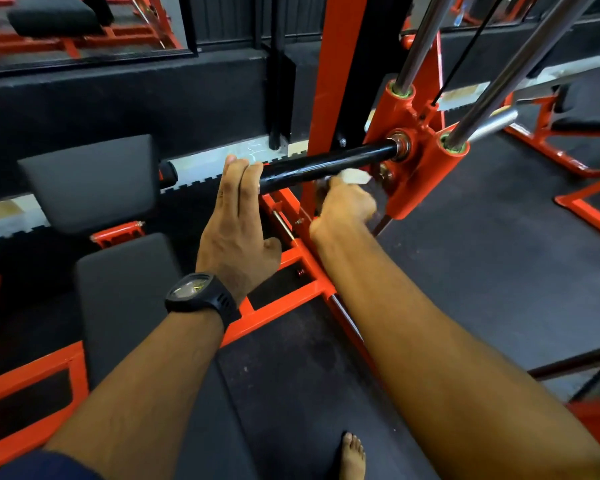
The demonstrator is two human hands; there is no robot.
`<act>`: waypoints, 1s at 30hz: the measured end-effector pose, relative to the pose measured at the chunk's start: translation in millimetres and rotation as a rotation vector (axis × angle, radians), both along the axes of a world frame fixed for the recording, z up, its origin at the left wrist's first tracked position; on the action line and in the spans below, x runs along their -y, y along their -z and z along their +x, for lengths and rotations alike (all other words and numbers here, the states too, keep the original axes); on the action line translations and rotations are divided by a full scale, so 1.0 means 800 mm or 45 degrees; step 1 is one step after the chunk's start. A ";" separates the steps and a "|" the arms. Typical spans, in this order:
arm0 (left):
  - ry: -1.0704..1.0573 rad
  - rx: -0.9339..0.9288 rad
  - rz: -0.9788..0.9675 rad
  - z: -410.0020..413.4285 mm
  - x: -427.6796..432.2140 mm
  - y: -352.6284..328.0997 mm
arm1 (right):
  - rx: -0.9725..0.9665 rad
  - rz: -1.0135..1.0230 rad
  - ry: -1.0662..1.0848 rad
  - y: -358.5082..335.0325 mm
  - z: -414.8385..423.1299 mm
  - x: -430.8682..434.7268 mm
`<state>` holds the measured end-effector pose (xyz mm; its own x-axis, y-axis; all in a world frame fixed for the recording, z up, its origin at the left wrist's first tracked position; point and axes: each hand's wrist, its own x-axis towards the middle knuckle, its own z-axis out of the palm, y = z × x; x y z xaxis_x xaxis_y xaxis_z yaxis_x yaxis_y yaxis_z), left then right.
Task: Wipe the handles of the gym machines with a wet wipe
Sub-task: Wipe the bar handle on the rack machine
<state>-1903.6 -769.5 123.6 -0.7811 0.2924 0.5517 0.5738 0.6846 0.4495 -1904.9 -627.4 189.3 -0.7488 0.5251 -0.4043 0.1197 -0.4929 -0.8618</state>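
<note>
The glossy black handle [326, 164] slopes slightly up rightward, a crumpled white wet wipe [355, 175] just beneath it.

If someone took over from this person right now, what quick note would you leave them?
Left hand: straight fingers laid on the black bar.
Right hand: grips the white wipe at the bar's underside, near the orange bracket.
Done: cannot tell how much is wiped.
Left: probably the bar's stretch toward the left hand.

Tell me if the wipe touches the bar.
Touching. Head view: the wipe, gripped in the right hand, sits against the underside of the bar with no gap.
</note>
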 end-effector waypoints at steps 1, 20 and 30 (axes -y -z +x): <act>-0.001 -0.009 0.007 -0.001 0.000 0.001 | 0.008 -0.063 -0.014 0.001 0.001 0.003; -0.009 -0.037 -0.065 -0.004 0.003 0.002 | -0.128 0.235 0.291 0.033 0.004 0.055; -0.069 -0.081 -0.220 -0.006 0.001 0.005 | -0.740 1.984 -0.213 0.060 0.014 0.029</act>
<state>-1908.2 -770.2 119.6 -0.7636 0.3457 0.5453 0.5574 0.7791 0.2867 -1893.9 -650.3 141.2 -0.6874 0.0348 0.7255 -0.4110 0.8049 -0.4280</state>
